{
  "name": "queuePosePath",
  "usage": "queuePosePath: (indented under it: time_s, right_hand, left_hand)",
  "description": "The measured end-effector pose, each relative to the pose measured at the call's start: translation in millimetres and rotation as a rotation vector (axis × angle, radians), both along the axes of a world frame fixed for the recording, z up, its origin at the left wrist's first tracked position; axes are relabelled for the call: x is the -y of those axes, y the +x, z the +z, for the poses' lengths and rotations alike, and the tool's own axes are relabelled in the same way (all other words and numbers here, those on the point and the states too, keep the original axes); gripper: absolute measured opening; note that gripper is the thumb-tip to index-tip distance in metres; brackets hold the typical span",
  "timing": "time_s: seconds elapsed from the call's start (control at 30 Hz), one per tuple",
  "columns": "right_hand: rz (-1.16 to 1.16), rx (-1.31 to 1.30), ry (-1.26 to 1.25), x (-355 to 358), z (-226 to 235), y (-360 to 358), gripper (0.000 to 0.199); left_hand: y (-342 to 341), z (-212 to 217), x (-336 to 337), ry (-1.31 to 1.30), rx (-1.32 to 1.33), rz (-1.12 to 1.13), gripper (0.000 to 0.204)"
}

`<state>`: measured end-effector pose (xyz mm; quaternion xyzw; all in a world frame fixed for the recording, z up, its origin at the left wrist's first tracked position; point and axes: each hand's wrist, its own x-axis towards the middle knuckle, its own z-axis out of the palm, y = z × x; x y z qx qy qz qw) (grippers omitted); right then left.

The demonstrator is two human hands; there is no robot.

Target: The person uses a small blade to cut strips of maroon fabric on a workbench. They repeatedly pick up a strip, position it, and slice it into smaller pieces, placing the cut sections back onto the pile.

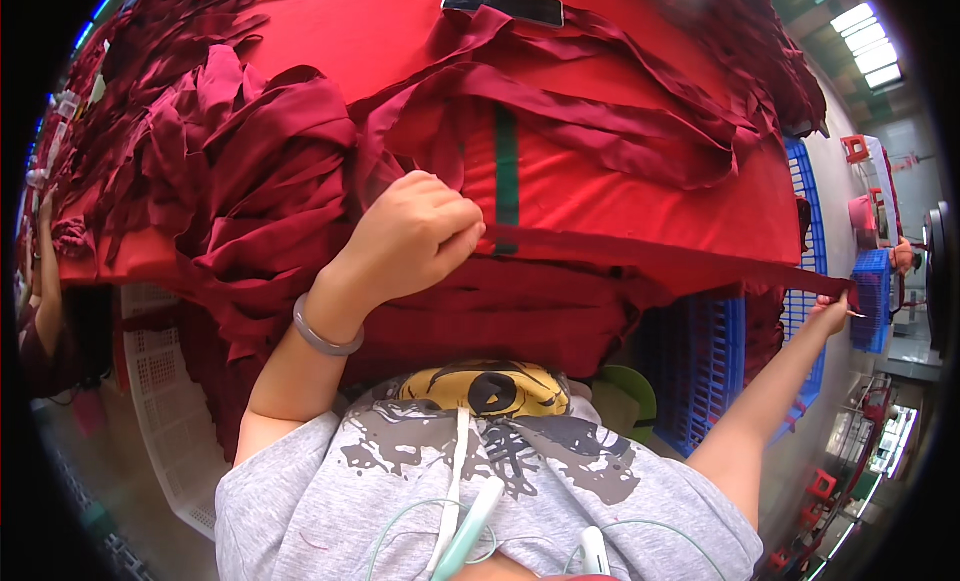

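A long dark red fabric strip point(640, 251) is stretched across the near edge of the red-covered table point(640, 206). At its left end my left hand point(415, 226) is closed in a fist, gripping the cloth. Far out to the right, my right hand point(829, 313) is pinched on the other end of the strip. A small thin pale thing sticks out beside its fingers, too small to name. Beyond my left hand, another length of dark red strip point(600, 116) lies in loose loops, and a large heap of dark red fabric point(255, 161) is piled to its left.
A dark phone-like slab point(503, 4) lies at the table's far side. A green band point(507, 166) crosses the tabletop. Blue plastic crates point(700, 371) stand below at the right, a white crate point(165, 391) at the left. Another person's arm point(47, 291) shows at the far left.
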<state>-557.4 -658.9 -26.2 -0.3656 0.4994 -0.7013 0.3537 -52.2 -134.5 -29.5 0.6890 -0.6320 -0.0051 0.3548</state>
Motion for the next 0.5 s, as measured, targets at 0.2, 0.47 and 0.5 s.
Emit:
queuePosePath:
  time_s: [0.2,0.47,0.5]
  right_hand:
    - [0.080,-0.093,-0.039,9.9,27.4,-24.9,0.028]
    - [0.185,-0.535,0.421,63.4,-54.0,31.9,0.034]
    - [0.263,-0.618,0.529,56.4,-75.3,50.8,0.044]
  left_hand:
    - [3.3,-5.8,-5.7,0.163,0.093,0.165,0.031]
    - [-11.8,-17.5,-5.8,0.262,0.344,0.540,0.022]
    - [-19.3,-11.3,-3.1,0.259,0.387,0.596,0.018]
